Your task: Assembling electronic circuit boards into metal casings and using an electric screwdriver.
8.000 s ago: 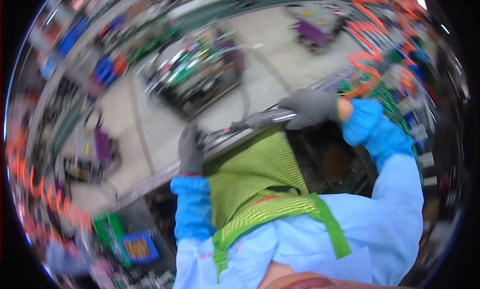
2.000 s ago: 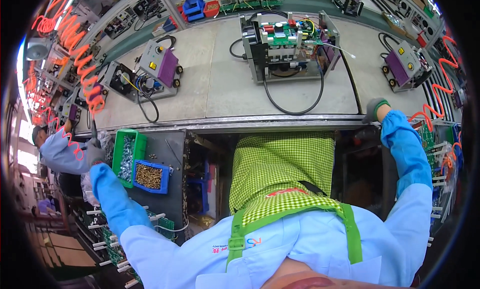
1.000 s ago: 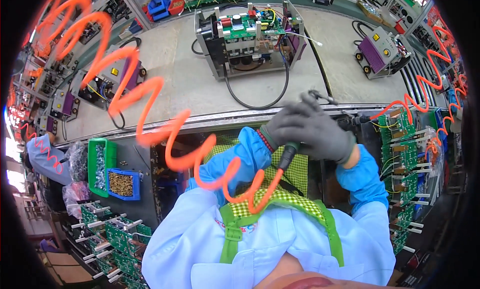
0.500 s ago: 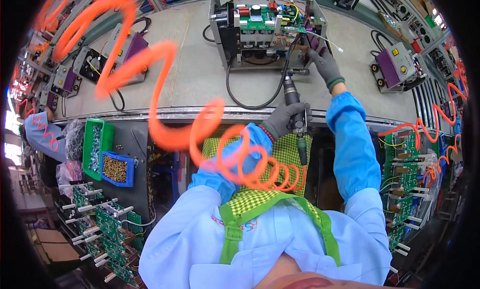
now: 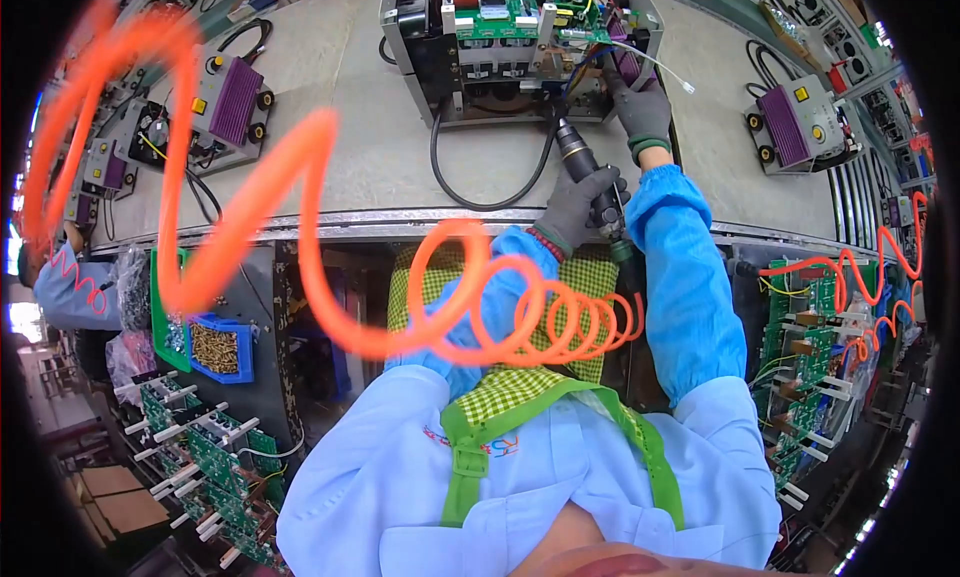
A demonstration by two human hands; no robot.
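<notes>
My left hand (image 5: 578, 215), in a grey glove, is closed around a black air screwdriver (image 5: 577, 155). The tool tilts up and left, its tip at the lower front edge of an open machine chassis (image 5: 505, 114). A coiled orange air hose (image 5: 440, 345) loops across my left forearm from the tool's rear. My right hand (image 5: 642, 114), also gloved, reaches into the chassis's right front corner beside a purple panel (image 5: 630, 65). Its fingertips are hidden among parts and wires there. Green circuit boards (image 5: 497, 25) and a white-tipped cable (image 5: 660, 62) show on the chassis.
Purple-and-grey machines (image 5: 228, 102) stand at the bench's left, another (image 5: 797, 124) at its right. A blue bin (image 5: 246, 361) of brass-coloured screws sits beside a green bin (image 5: 160, 327). Circuit boards with white posts (image 5: 205, 447) stand lower left, more boards (image 5: 810, 357) at right. Another person's sleeve (image 5: 85, 289) shows far left.
The screwdriver has swung from beside my right hand toward the chassis's lower edge. My right hand has moved slightly left, its fingers going deeper into the corner. The view has shifted, and the hose has swung.
</notes>
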